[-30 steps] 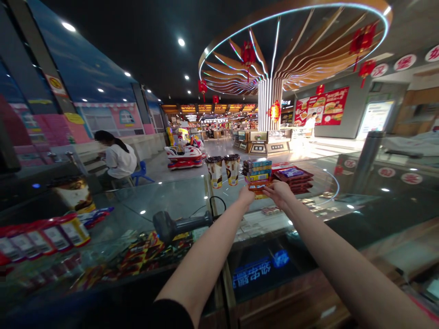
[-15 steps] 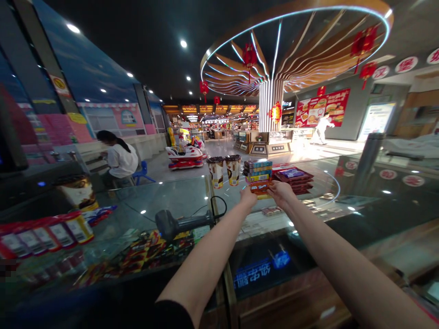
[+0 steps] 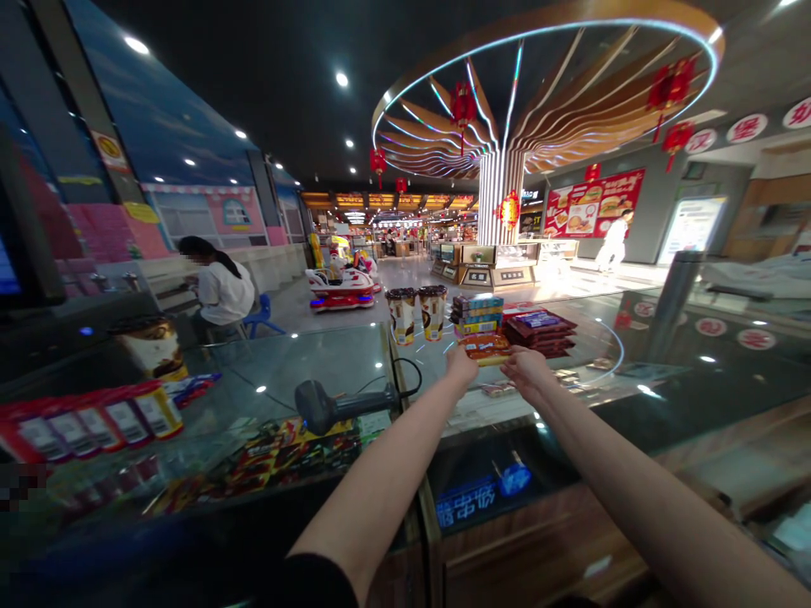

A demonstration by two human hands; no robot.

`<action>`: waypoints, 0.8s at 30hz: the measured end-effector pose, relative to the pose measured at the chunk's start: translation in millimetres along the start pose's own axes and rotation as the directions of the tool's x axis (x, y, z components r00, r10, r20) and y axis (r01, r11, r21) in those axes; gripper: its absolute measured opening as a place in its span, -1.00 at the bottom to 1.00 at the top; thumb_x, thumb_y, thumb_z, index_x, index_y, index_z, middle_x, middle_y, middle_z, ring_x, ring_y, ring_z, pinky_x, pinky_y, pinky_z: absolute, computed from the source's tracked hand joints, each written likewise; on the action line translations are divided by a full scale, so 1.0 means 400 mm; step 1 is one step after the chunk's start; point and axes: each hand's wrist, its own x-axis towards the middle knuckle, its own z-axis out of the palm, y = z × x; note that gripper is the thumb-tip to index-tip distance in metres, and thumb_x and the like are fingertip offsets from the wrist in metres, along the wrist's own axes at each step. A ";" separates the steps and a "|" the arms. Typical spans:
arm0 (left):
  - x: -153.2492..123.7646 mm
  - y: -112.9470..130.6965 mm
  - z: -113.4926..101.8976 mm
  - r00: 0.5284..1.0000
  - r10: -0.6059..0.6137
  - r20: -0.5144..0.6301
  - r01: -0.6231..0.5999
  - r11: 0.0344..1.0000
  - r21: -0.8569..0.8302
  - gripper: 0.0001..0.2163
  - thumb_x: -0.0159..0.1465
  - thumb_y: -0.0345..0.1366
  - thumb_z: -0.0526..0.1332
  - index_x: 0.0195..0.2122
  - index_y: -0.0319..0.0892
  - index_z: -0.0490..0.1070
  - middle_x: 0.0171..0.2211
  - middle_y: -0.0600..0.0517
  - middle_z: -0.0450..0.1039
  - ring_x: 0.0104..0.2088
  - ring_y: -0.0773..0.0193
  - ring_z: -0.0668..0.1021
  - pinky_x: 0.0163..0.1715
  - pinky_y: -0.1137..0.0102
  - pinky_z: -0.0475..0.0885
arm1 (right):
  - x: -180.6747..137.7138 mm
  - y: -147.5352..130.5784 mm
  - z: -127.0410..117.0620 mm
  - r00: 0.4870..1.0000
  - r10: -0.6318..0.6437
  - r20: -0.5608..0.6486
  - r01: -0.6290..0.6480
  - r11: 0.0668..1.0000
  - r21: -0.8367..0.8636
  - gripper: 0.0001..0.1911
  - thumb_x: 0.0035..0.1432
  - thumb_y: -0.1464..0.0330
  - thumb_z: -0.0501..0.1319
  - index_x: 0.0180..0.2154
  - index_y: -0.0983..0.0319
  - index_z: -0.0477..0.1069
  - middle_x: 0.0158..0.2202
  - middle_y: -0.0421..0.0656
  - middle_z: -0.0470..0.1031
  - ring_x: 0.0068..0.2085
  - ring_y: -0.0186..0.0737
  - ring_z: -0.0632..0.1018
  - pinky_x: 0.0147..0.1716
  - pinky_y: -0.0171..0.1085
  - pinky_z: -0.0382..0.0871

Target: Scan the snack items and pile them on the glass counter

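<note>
Both my arms reach out over a glass counter (image 3: pixel 304 371). My left hand (image 3: pixel 460 365) and my right hand (image 3: pixel 529 368) together hold a flat orange-red snack packet (image 3: pixel 487 345), one hand at each end, fingers closed on it. The packet hangs just in front of a stack of coloured boxes (image 3: pixel 476 314) on the counter. Beside that stack lie dark red chocolate packets (image 3: pixel 538 330), and left of it stand two brown-topped snack cups (image 3: pixel 418 312).
A black barcode scanner (image 3: pixel 335 405) with its cable lies on the glass at my left. Red-labelled tins (image 3: pixel 95 418) and a snack tub (image 3: pixel 155 346) line the far left. Goods show under the glass. A person in white (image 3: pixel 219 291) sits beyond the counter; a dark post (image 3: pixel 672 295) stands right.
My hands have drawn the orange-red packet a little down and toward me, away from the stack of boxes. A person in white in the far hall has walked to the right.
</note>
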 end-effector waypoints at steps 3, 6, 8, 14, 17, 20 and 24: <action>-0.003 0.001 0.003 1.000 0.008 0.001 -0.008 1.000 0.002 -0.66 0.09 -0.53 0.26 -0.09 -0.24 0.52 -0.09 -0.16 0.58 -0.04 0.10 0.56 0.07 0.26 0.39 | 0.000 0.001 0.009 0.998 -0.005 0.059 0.005 1.000 -0.006 -0.69 -0.35 0.62 0.12 -0.46 0.24 0.42 -0.42 -0.18 0.50 -0.37 -0.28 0.48 -0.49 -0.39 0.34; -0.002 -0.002 0.004 1.000 0.021 -0.001 -0.021 1.000 -0.012 -0.67 0.09 -0.52 0.26 -0.09 -0.24 0.52 -0.09 -0.16 0.58 -0.03 0.10 0.56 0.06 0.27 0.39 | 0.005 0.001 0.014 0.993 0.003 0.116 -0.002 1.000 -0.014 -0.63 -0.39 0.63 0.09 -0.44 0.25 0.45 -0.37 -0.15 0.52 -0.34 -0.28 0.49 -0.47 -0.39 0.32; -0.001 -0.005 0.004 1.000 0.028 0.002 -0.028 0.999 -0.031 -0.66 0.10 -0.53 0.26 -0.08 -0.24 0.52 -0.08 -0.16 0.58 -0.02 0.09 0.56 0.06 0.26 0.39 | 0.008 0.002 0.016 0.993 0.001 0.119 0.000 1.000 -0.014 -0.62 -0.40 0.62 0.09 -0.43 0.25 0.46 -0.36 -0.15 0.53 -0.34 -0.29 0.49 -0.47 -0.40 0.31; -0.004 0.003 0.002 0.998 0.051 0.024 -0.048 0.992 -0.118 -0.51 0.06 -0.64 0.16 0.05 -0.30 0.42 0.01 -0.20 0.54 0.00 0.14 0.55 0.08 0.27 0.38 | 0.010 0.006 0.022 0.997 -0.032 0.063 0.034 0.999 -0.031 -0.61 -0.41 0.58 0.09 -0.41 0.22 0.47 -0.40 -0.18 0.52 -0.36 -0.29 0.48 -0.46 -0.38 0.33; -0.014 0.018 -0.005 0.999 0.039 0.035 -0.034 0.989 -0.141 -0.50 0.04 -0.66 0.15 0.04 -0.30 0.42 0.00 -0.18 0.54 -0.01 0.15 0.56 0.08 0.28 0.38 | 0.006 0.004 0.020 0.998 -0.034 0.053 0.036 0.998 -0.046 -0.57 -0.38 0.56 0.10 -0.36 0.20 0.50 -0.41 -0.20 0.52 -0.37 -0.30 0.47 -0.46 -0.39 0.33; -0.031 0.035 -0.017 0.998 0.031 0.048 -0.024 0.989 -0.149 -0.52 0.05 -0.68 0.15 0.03 -0.29 0.42 0.01 -0.17 0.54 -0.01 0.17 0.56 0.07 0.31 0.38 | -0.002 0.003 0.016 0.998 -0.033 0.050 0.035 0.998 -0.050 -0.59 -0.35 0.57 0.09 -0.37 0.19 0.49 -0.41 -0.22 0.52 -0.38 -0.33 0.45 -0.44 -0.38 0.33; -0.051 0.052 -0.037 0.999 0.008 0.039 -0.005 0.996 -0.084 -0.54 0.07 -0.64 0.19 0.03 -0.28 0.41 0.02 -0.18 0.53 0.00 0.15 0.55 0.05 0.32 0.38 | -0.020 -0.004 0.019 0.996 -0.033 0.080 0.038 0.997 -0.066 -0.64 -0.35 0.60 0.08 -0.43 0.20 0.46 -0.41 -0.23 0.51 -0.35 -0.31 0.46 -0.38 -0.34 0.35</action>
